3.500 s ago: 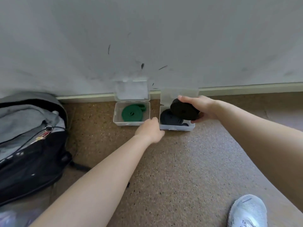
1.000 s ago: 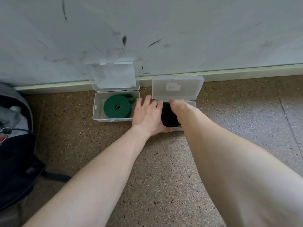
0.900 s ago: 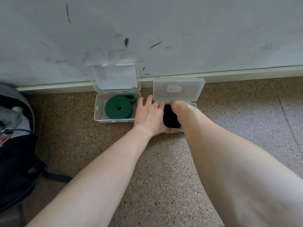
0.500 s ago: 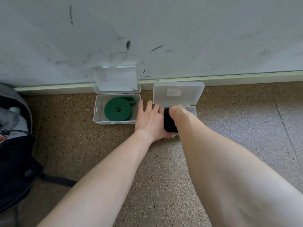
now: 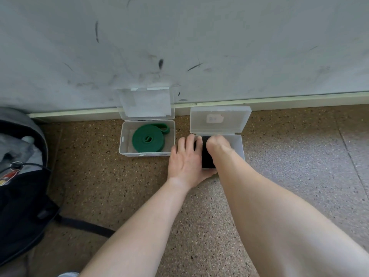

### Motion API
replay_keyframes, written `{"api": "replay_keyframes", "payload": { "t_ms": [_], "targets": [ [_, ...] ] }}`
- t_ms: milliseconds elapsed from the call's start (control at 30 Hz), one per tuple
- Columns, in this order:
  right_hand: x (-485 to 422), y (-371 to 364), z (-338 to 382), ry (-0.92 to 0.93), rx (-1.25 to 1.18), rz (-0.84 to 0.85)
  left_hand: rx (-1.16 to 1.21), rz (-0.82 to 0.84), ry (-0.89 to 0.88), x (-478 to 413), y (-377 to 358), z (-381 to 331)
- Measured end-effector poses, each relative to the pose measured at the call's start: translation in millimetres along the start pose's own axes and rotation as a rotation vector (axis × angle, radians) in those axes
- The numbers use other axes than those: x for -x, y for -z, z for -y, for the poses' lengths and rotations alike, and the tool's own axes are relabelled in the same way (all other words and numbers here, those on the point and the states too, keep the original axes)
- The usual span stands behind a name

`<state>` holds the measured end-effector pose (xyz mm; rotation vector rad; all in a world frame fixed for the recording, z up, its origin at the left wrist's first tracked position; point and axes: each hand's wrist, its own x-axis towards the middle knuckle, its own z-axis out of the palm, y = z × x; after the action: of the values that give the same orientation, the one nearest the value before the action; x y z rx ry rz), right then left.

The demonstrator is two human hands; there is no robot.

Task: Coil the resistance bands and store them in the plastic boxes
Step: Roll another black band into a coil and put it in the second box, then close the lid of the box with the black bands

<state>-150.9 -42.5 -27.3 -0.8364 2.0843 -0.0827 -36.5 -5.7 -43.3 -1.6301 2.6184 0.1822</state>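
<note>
Two clear plastic boxes stand open on the speckled floor by the wall. The left box (image 5: pixel 123 143) holds a coiled green resistance band (image 5: pixel 148 140). In the right box (image 5: pixel 241 145), with its lid (image 5: pixel 219 119) raised, lies a coiled black resistance band (image 5: pixel 207 157), mostly hidden by my hands. My left hand (image 5: pixel 185 160) rests with straight fingers on that box's left rim, thumb at its front. My right hand (image 5: pixel 218 146) reaches down into the box, its fingers bent over the black band and hidden behind the knuckles.
A black and grey backpack (image 5: pixel 20 186) sits at the left, and its strap (image 5: pixel 85 226) trails across the floor toward my left arm. A scuffed white wall with a pale baseboard (image 5: pixel 299 99) runs right behind the boxes. Bare floor stretches out to the right.
My right hand brought the black coil down from above the right box into it. My left hand moved from the box's front corner onto its left rim. The last second shows little movement.
</note>
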Motion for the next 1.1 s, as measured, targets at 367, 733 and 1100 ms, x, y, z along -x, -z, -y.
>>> {"api": "replay_keyframes", "payload": {
  "t_ms": [367,733,1100],
  "targets": [
    [21,20,-16,0.028,0.186,-0.070,0.270,0.125,0.076,-3,7,-4],
    [36,56,-55,0.081,-0.077,-0.420,0.945,-0.181,0.612,-14,35,9],
    [34,116,-62,0.387,-0.529,-0.198,1.458,0.078,0.531,-40,90,16]
  ]
}}
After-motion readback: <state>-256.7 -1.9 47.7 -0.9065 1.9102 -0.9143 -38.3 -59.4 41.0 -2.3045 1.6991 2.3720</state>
